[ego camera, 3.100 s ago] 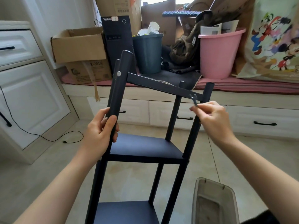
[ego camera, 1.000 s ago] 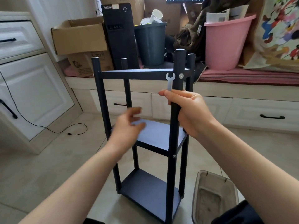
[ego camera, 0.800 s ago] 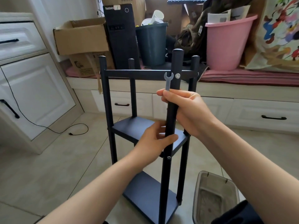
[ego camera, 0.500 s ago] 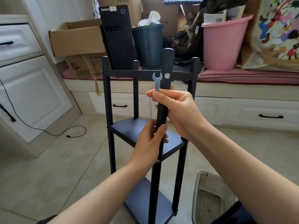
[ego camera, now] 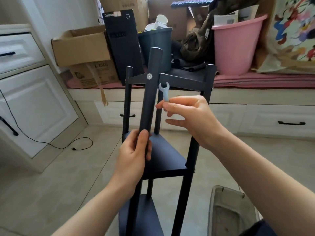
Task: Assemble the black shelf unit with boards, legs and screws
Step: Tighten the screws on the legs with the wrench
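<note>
Our left hand wraps the near leg of the black shelf unit | our right hand pinches a small wrench beside the top-board screw | unit upright on the floor, three boards and four legs fitted | we judge only final tightening remains

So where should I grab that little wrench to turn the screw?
Pinch the wrench by its flat lower handle, coming from below as the right hand does. Its forked end points up, so this probably leaves it clear to reach the screw.
</note>
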The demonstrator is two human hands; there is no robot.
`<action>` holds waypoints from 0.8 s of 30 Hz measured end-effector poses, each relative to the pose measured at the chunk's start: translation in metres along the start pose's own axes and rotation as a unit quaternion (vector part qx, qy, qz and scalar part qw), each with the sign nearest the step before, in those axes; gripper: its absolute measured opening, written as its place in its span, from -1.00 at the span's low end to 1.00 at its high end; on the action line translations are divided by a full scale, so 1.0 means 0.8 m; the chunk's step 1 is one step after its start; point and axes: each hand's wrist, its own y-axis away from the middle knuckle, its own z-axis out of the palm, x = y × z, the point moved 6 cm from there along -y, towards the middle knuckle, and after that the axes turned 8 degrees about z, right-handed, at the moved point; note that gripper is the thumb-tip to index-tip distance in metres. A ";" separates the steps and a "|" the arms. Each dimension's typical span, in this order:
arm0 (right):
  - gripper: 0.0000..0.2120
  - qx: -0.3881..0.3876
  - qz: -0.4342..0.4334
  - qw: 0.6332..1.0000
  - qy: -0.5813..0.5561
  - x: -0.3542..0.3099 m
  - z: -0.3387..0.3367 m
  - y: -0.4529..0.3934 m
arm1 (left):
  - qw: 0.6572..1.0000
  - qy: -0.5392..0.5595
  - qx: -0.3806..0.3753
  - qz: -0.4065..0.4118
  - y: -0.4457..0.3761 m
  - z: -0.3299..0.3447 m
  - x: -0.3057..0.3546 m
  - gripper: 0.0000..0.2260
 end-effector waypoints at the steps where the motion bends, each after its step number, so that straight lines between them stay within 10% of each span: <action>1: -0.88 0.006 0.006 1.000 0.010 0.002 0.000 -0.001 | 1.000 0.005 -0.001 -0.002 -0.002 -0.002 0.002 -0.65; 24: -0.77 0.204 -0.085 0.962 0.162 -0.003 0.011 -0.025 | 0.999 0.015 -0.003 -0.048 -0.016 -0.005 0.008 -0.56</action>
